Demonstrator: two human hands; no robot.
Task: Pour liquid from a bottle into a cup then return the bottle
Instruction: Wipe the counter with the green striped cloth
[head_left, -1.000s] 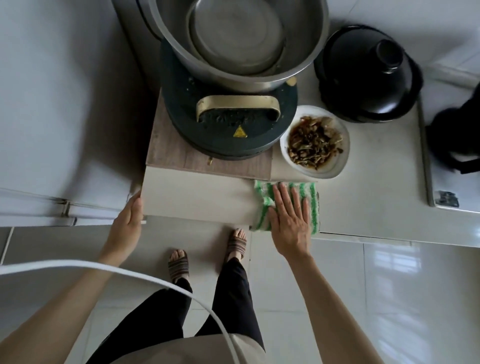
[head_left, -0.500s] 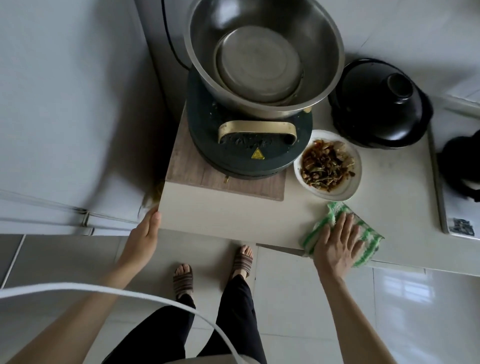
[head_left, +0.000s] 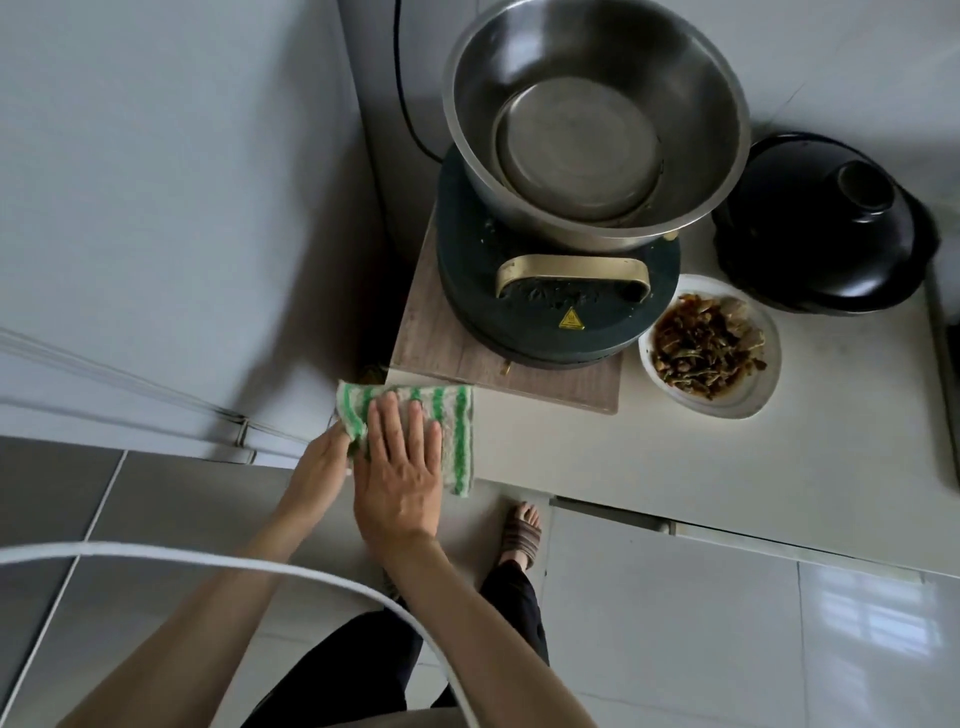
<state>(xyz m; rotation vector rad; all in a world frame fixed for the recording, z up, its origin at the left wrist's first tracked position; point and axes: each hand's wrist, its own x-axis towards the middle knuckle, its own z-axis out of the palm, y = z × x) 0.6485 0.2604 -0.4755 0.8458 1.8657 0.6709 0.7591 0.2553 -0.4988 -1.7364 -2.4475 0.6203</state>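
No bottle and no cup are in view. A green-and-white striped cloth (head_left: 447, 421) lies on the near left corner of the pale counter (head_left: 675, 467). My right hand (head_left: 400, 467) lies flat on the cloth with fingers spread. My left hand (head_left: 319, 470) is at the counter's left corner, cupped just below the edge, and touches the cloth's hanging corner. Whether it grips the cloth is hidden by my right hand.
A steel bowl (head_left: 597, 119) sits on a dark round cooker (head_left: 556, 317), which rests on a wooden board (head_left: 441, 338). A white dish of cooked food (head_left: 709, 348) and a black lidded pot (head_left: 826, 228) stand to the right. A white fridge (head_left: 156, 208) is at left.
My right hand has slid the cloth from the counter's middle right to its left corner, next to my left hand. The camera view has shifted right and down.
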